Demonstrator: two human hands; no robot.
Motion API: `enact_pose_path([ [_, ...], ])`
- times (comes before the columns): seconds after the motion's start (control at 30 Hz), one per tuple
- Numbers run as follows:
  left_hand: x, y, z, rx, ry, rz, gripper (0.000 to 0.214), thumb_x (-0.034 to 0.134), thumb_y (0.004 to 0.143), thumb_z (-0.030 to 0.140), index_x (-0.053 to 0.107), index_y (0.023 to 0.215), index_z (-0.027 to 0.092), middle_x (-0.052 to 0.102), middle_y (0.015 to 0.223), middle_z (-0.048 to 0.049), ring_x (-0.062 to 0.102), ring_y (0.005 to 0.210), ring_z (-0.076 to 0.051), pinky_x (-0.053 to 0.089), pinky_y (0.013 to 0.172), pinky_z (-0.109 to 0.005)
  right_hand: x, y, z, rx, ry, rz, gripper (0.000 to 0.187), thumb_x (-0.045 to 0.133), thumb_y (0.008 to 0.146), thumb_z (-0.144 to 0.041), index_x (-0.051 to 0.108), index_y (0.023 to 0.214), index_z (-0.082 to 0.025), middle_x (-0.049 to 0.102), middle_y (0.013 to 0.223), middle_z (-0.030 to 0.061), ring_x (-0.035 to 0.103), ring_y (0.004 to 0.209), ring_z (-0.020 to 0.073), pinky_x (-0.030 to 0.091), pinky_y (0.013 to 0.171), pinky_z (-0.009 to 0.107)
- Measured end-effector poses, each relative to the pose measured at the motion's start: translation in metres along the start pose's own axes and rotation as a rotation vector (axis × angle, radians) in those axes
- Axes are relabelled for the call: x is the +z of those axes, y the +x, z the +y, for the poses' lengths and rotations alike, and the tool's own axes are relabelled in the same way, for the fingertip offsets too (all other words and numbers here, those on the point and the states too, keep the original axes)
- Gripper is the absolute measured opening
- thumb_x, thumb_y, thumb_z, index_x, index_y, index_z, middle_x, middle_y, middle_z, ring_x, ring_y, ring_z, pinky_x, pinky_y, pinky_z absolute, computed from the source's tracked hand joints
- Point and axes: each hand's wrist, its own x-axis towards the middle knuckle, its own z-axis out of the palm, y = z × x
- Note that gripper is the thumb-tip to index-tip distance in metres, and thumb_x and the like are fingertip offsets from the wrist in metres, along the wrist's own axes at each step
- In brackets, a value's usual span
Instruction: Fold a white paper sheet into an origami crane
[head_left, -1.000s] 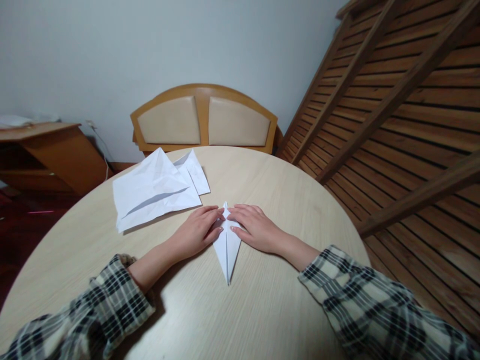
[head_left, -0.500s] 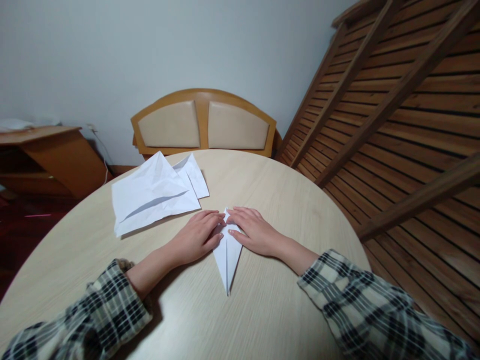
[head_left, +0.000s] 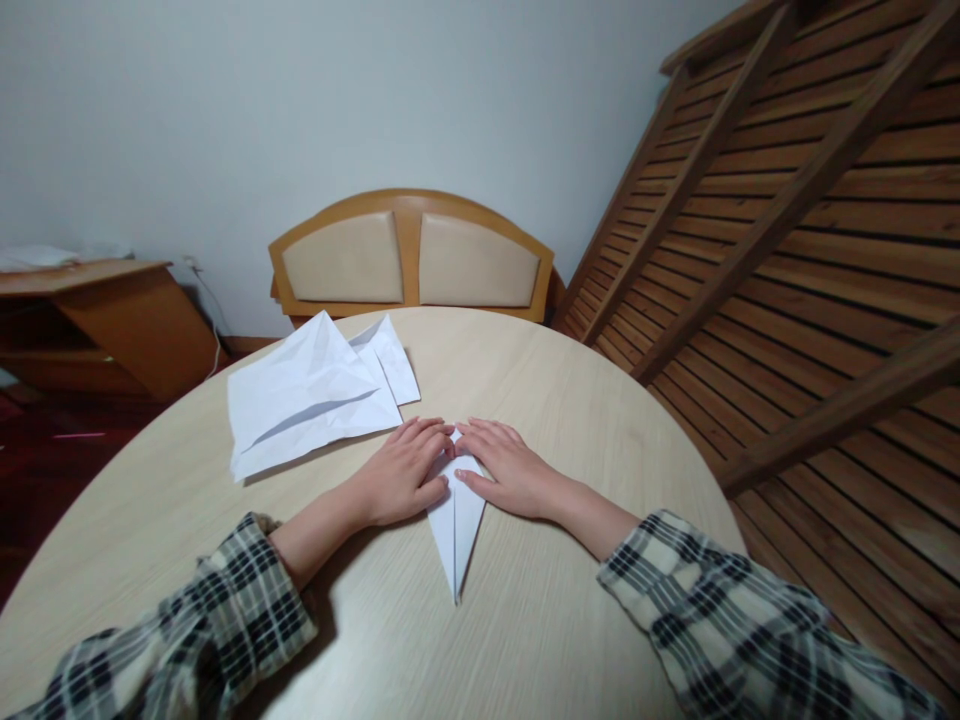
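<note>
Left hand, right hand on folded paper, each grip loosely spread, clasping nothing; creased sheets on table

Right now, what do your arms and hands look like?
The left sleeve and right sleeve are loose plaid, cream with black and grey bands, ending above the wrists. The left hand and right hand wear no gloves, and I see no bracelets.

The left hand and right hand hid part of the kite-shaped folded paper beneath their fingers. Nearer than those fingers, plaid sleeves ran off the bottom edge; far left, the wooden desk was cut off.
</note>
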Motion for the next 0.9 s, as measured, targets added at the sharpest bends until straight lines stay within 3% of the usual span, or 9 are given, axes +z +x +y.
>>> enact_pose_path([
  [0.13, 0.001, 0.0, -0.002, 0.008, -0.024, 0.001, 0.029, 0.052, 0.087, 0.029, 0.054, 0.112, 0.014, 0.052, 0.141, -0.0185, 0.04, 0.135, -0.035, 0.029, 0.114, -0.057, -0.002, -0.001, 0.001, -0.002, -0.001, -0.019, 0.037, 0.056, 0.094, -0.043, 0.059, 0.124, -0.021, 0.045, 0.151, 0.0123, 0.033, 0.144, 0.0293, 0.024, 0.118, 0.053],
  [0.37, -0.008, -0.006, -0.002, 0.004, -0.091, -0.065, 0.036, 0.059, 0.087, 0.036, 0.053, 0.116, 0.015, 0.048, 0.145, -0.0181, 0.037, 0.138, -0.035, 0.031, 0.114, -0.056, -0.009, -0.006, 0.001, 0.014, -0.002, -0.092, 0.072, 0.067, 0.078, -0.066, 0.055, 0.134, -0.022, 0.035, 0.157, 0.014, 0.024, 0.148, 0.033, 0.018, 0.12, 0.054],
  [0.73, -0.017, -0.019, 0.014, 0.003, -0.034, -0.138, 0.098, 0.064, 0.071, 0.075, 0.043, 0.141, 0.009, 0.041, 0.151, -0.0249, 0.034, 0.141, -0.041, 0.023, 0.116, -0.061, -0.015, -0.016, -0.003, 0.009, -0.019, -0.174, 0.101, 0.066, 0.071, -0.074, 0.04, 0.149, -0.016, 0.014, 0.163, 0.0174, 0.009, 0.152, 0.034, 0.007, 0.122, 0.055],
  [0.9, -0.017, -0.019, 0.017, -0.009, -0.027, -0.182, 0.108, 0.059, 0.071, 0.081, 0.037, 0.148, 0.009, 0.035, 0.155, -0.0237, 0.03, 0.144, -0.041, 0.019, 0.117, -0.062, -0.015, -0.019, -0.002, -0.047, -0.002, -0.172, 0.106, 0.068, 0.067, -0.076, 0.037, 0.151, -0.02, 0.014, 0.164, 0.0141, 0.012, 0.151, 0.0326, 0.007, 0.123, 0.053],
])
